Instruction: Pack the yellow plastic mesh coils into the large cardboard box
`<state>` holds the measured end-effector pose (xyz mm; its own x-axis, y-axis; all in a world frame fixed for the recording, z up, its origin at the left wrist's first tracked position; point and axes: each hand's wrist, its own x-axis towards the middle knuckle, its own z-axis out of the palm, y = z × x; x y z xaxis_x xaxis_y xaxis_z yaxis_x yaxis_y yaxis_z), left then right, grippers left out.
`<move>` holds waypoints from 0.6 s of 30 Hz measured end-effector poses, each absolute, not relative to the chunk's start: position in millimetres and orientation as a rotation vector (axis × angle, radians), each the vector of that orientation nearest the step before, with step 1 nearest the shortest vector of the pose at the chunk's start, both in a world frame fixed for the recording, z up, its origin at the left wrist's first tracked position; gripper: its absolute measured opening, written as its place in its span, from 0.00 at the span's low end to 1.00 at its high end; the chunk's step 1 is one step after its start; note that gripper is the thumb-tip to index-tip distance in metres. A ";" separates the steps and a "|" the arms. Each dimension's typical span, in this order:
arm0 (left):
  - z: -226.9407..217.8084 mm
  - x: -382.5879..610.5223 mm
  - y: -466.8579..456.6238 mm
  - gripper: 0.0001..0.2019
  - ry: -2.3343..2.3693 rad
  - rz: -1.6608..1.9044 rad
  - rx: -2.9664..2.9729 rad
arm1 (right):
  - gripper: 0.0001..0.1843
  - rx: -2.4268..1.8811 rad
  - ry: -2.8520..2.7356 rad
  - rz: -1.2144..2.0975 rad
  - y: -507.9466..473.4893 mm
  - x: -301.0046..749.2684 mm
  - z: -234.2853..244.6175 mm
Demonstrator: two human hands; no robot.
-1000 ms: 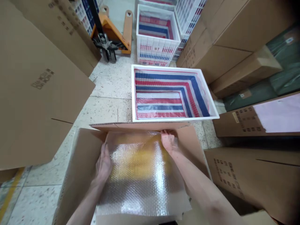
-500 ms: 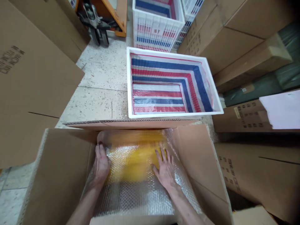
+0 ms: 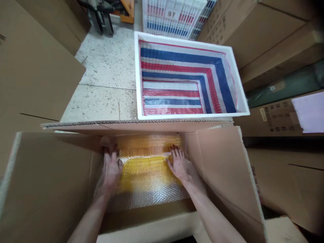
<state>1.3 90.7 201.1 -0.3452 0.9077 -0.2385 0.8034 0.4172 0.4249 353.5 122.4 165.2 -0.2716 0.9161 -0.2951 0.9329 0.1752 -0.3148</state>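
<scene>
Both my hands reach down into an open cardboard box (image 3: 50, 179) in front of me. A sheet of clear bubble wrap (image 3: 149, 189) lies inside it over something yellow (image 3: 148, 165) that shows through, blurred. My left hand (image 3: 110, 168) rests flat on the wrap at the left, fingers stretched toward the box's far wall. My right hand (image 3: 178, 163) lies on the wrap at the right, fingers spread, close to the right flap (image 3: 222, 168). Neither hand holds anything that I can see.
A white plastic crate (image 3: 138, 81) lined with red, white and blue striped sheeting stands just beyond the box. More white crates (image 3: 172, 15) and a pallet jack (image 3: 101, 15) are farther back. Cardboard cartons (image 3: 253, 30) are stacked right and left, on a speckled floor (image 3: 106, 77).
My view has tipped further down and closer to the box. Both hands have slid forward over the bubble wrap toward the box's far wall, deeper inside it.
</scene>
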 end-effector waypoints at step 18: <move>150.0 7.1 36.0 0.47 2.087 0.632 1.274 | 0.37 2.456 2.146 -0.674 59.1 370.4 148.7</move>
